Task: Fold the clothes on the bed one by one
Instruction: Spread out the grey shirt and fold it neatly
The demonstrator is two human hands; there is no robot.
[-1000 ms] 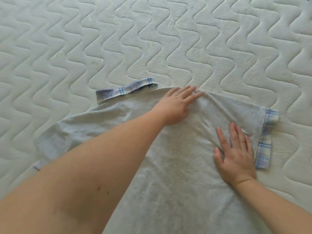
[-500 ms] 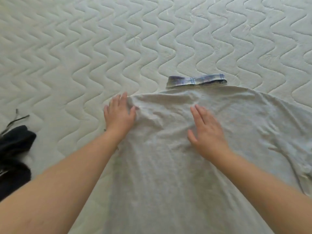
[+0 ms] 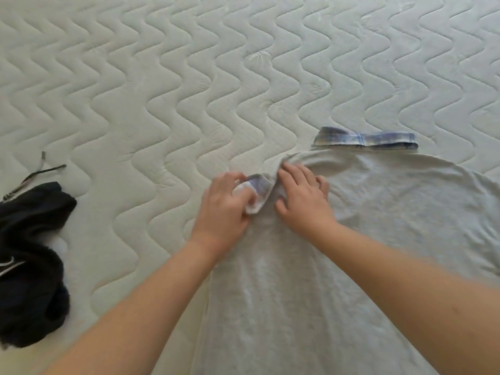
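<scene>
L hand (image 3: 221, 207) pinches plaid cuff (image 3: 255, 194); R hand (image 3: 303, 201) flat on shirt (image 3: 378, 212).

Both forearms are bare from the bottom edge of the view up to the wrists, with no sleeve, cuff or glove on either. The left hand (image 3: 224, 204) and right hand (image 3: 303, 201) carry no ring, watch or band on the parts that show. The fingernails look short and plain, though blur hides detail.
</scene>
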